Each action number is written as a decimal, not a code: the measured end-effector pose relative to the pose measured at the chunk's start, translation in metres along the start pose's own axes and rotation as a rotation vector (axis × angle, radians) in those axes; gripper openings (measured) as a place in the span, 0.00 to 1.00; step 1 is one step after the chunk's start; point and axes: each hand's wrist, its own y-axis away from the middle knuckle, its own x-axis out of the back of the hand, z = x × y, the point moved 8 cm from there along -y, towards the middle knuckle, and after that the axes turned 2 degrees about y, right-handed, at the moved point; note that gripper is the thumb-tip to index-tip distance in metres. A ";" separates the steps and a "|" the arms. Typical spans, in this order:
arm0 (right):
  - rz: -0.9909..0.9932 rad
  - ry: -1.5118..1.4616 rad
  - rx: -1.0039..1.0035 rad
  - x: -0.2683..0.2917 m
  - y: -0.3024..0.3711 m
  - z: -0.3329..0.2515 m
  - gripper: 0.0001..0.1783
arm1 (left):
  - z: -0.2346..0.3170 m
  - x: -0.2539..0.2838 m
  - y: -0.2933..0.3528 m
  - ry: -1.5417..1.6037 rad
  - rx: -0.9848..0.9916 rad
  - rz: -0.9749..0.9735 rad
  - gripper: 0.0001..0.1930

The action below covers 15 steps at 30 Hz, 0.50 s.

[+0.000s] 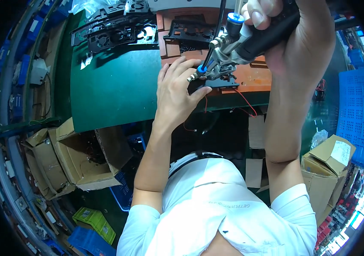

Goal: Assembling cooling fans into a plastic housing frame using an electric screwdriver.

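My right hand (297, 53) is wrapped round the thick black grip of a screwdriver-like power tool (269, 36) with a metal head, blue-collared fittings and air tubes. The tool slants down to the left, its head over a dark plastic part (224, 83) at the near edge of an orange fixture (252, 79). On that part's left end lies my left hand (175, 87), thumb on the near side and fingers over the top. The tool's head hides where its tip meets the part. Thin red wires (247, 101) hang from the part over the table edge.
Black plastic frames (118, 32) are stacked on the green table (113, 89) at the far left. Another black frame (192, 32) lies in the fixture behind the tool. Open cardboard boxes (83, 158) stand below left; a further carton (327, 158) and blue crates (355, 111) are at right.
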 end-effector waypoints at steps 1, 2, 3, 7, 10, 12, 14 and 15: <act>-0.002 0.000 -0.002 -0.002 0.002 0.000 0.12 | -0.001 -0.001 0.001 -0.010 -0.005 0.005 0.21; 0.026 0.007 0.021 -0.003 0.005 -0.002 0.10 | -0.001 -0.001 0.001 -0.020 -0.010 0.010 0.21; 0.056 0.016 0.043 -0.003 0.007 -0.004 0.09 | -0.002 -0.002 0.001 -0.019 -0.008 0.010 0.21; -0.007 0.045 0.031 -0.012 0.004 -0.004 0.07 | -0.003 0.000 0.001 0.038 -0.020 0.029 0.26; -0.040 0.082 -0.011 -0.017 0.005 0.001 0.07 | -0.004 0.003 0.002 0.063 -0.009 0.049 0.28; -0.055 0.111 -0.031 -0.017 0.006 0.000 0.07 | -0.001 0.003 0.001 0.067 -0.010 0.041 0.28; -0.056 0.147 -0.040 -0.014 0.006 -0.006 0.06 | 0.007 0.003 -0.002 0.078 -0.016 0.043 0.29; -0.067 0.152 -0.051 -0.016 0.005 -0.003 0.06 | 0.005 0.005 -0.002 0.074 -0.001 0.052 0.30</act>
